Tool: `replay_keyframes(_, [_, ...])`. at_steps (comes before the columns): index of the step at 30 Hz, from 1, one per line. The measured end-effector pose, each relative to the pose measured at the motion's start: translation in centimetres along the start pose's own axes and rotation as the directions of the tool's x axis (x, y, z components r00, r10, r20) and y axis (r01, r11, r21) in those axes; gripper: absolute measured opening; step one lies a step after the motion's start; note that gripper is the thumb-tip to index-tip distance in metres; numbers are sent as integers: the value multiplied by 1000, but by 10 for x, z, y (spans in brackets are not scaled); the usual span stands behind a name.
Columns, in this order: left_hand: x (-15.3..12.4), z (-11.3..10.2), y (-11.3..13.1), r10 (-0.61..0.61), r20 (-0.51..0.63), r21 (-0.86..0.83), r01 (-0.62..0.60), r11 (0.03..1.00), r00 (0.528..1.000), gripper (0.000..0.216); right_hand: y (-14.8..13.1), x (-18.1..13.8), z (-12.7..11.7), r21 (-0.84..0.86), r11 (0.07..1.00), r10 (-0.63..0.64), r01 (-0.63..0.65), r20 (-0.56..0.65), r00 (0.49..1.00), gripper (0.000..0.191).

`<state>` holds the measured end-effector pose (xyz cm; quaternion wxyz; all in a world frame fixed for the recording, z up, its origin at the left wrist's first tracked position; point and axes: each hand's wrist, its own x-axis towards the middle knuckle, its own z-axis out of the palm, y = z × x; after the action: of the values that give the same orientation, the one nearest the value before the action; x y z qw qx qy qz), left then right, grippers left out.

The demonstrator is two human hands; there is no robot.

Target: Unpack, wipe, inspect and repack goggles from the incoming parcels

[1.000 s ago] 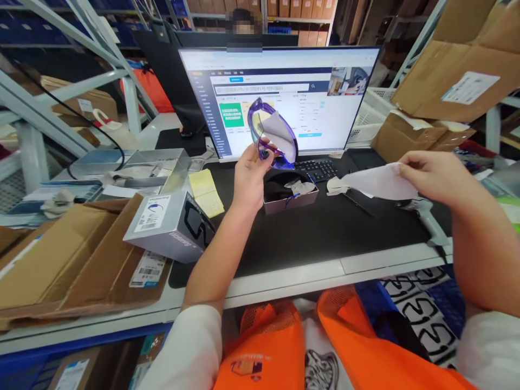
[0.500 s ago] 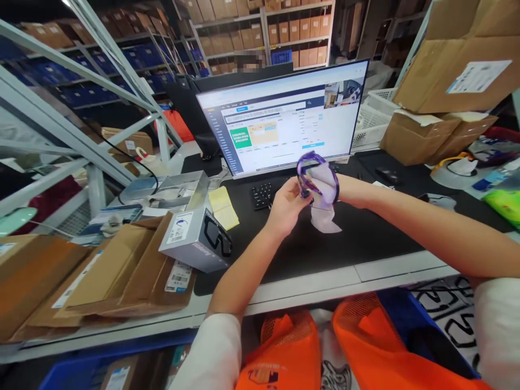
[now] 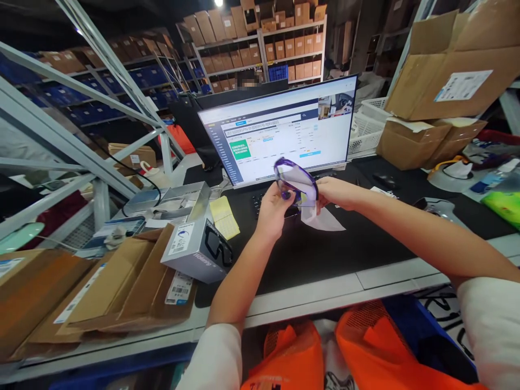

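Above the black desk mat, in front of the monitor, a pair of purple-framed goggles with a clear lens is tilted between my hands. My left hand is closed around their left end. At the right end my right hand is closed too, fingers at the frame and partly hidden behind it. A thin white cloth hangs below the goggles by my right fingers; whether these also pinch the frame is hard to see. On the left stands a grey box printed with a picture of black goggles.
The monitor stands behind my hands, with a black keyboard partly hidden below it. Yellow notes lie beside the grey box. Opened cardboard boxes fill the left side. More cartons and a mouse are on the right.
The goggles have turned so their lens faces more upward, and they have shifted left. My right hand has come out from behind them, and the cloth hangs further right.
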<state>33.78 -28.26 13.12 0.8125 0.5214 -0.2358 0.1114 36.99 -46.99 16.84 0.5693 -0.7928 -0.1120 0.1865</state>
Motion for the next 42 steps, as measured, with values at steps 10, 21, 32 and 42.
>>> replay_keyframes(10, [7, -3, -5, -189, 87, -83, 196, 977, 978, 44, -5, 4, -7, -33, 998, -49, 48, -34, 998, 22])
replay_keyframes(21, [13, 3, -14, -133, -118, -294, 93, 951, 984, 43, -11, 5, -4, 43, 952, -294, 302, -137, 946, 30])
replay_keyframes(32, [11, 2, -17, 28, -220, -153, -63, 986, 975, 51, 5, -6, 8, -303, 901, -374, 309, -187, 908, 33])
replay_keyframes(42, [11, -4, -34, 265, -155, 74, -257, 964, 952, 48, 12, -10, 9, -146, 851, -506, 504, 21, 862, 37])
